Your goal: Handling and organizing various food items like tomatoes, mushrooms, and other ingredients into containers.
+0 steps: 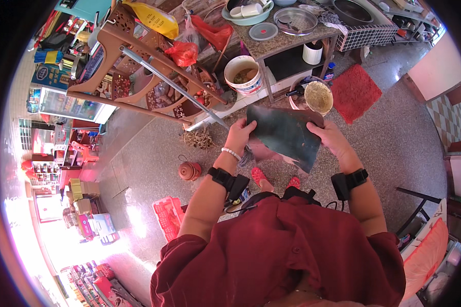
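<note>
Between my hands is a dark green, flexible sheet, possibly leather or plastic, with a brownish upper right corner and a ragged lower edge. My left hand pinches its left edge, thumb on top. At the opposite side, my right hand grips the upper right edge, also with the thumb over it. Something pinkish shows under the sheet; I cannot tell whether it belongs to it. Fingers beneath the sheet are hidden. Just beyond the sheet is a round container with yellowish contents.
A long grey pole slants across a brown rack toward my left hand. A white bucket stands by the stone-topped table. A red mat lies at the right. Near my feet are a reddish-brown pot and a red basket.
</note>
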Action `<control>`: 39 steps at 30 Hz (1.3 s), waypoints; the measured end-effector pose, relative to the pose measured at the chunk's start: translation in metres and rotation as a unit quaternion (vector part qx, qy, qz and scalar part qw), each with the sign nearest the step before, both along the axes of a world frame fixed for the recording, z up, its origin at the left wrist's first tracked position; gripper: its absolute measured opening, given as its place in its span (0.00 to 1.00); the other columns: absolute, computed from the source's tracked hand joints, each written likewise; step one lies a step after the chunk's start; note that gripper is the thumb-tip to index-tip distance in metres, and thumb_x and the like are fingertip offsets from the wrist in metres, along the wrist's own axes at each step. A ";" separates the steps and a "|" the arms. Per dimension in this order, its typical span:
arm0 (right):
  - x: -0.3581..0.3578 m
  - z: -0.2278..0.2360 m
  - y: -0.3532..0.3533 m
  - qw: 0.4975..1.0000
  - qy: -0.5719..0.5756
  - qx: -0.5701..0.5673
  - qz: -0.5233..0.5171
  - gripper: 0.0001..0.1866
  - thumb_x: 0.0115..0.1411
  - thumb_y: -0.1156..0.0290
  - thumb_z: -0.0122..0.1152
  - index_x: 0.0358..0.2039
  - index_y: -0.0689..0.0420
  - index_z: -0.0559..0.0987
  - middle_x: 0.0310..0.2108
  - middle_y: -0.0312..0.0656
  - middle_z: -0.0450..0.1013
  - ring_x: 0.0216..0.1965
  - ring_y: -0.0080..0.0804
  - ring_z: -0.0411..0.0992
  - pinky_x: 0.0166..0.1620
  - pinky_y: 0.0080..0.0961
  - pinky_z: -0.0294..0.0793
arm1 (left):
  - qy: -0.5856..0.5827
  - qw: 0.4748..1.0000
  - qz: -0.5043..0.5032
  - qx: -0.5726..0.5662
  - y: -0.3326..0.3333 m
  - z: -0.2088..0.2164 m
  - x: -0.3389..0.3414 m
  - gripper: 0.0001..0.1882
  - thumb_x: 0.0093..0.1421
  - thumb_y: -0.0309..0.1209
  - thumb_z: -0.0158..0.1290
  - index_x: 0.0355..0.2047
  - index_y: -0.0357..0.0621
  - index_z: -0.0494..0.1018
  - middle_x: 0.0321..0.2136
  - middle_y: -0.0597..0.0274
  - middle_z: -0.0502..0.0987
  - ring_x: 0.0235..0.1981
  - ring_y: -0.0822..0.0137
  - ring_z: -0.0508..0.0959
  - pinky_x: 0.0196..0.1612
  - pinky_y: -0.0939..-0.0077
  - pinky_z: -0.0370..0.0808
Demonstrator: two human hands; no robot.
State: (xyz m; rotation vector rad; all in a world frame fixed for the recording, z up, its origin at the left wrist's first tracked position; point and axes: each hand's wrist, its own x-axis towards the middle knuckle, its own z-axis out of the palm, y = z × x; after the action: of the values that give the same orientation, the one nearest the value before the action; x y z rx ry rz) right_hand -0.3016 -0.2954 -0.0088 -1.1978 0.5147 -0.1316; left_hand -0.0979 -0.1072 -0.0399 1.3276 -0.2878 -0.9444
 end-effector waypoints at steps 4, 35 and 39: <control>-0.005 0.008 -0.009 0.989 0.140 -0.015 0.036 0.21 0.54 0.62 0.57 0.47 0.57 0.70 0.38 0.36 0.71 0.27 0.19 0.70 0.26 0.17 0.70 | -0.138 0.978 -0.050 0.149 0.004 -0.006 0.004 0.13 0.56 0.29 0.50 0.41 0.35 0.69 0.27 0.69 0.73 0.27 0.78 0.71 0.32 0.83 0.68; -0.006 -0.060 0.005 0.953 -0.022 0.091 -0.287 0.17 0.53 0.64 0.59 0.40 0.60 0.74 0.32 0.36 0.71 0.31 0.21 0.70 0.31 0.18 0.71 | 0.079 0.996 -0.047 0.013 0.008 0.019 -0.038 0.15 0.62 0.33 0.41 0.42 0.33 0.67 0.36 0.54 0.74 0.32 0.64 0.77 0.38 0.71 0.75; -0.012 -0.052 0.001 0.947 0.060 0.153 -0.275 0.18 0.55 0.63 0.57 0.42 0.62 0.73 0.36 0.38 0.71 0.35 0.25 0.70 0.38 0.23 0.72 | 0.057 0.996 -0.074 0.001 0.010 0.022 -0.035 0.14 0.62 0.31 0.41 0.42 0.33 0.67 0.36 0.52 0.74 0.33 0.64 0.77 0.39 0.72 0.75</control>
State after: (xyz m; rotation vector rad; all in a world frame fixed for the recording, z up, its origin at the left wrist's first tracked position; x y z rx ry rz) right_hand -0.3132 -0.2942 -0.0608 -0.7381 0.9353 -0.4402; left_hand -0.1330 -0.0976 -0.0179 1.2622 -0.2993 -1.1409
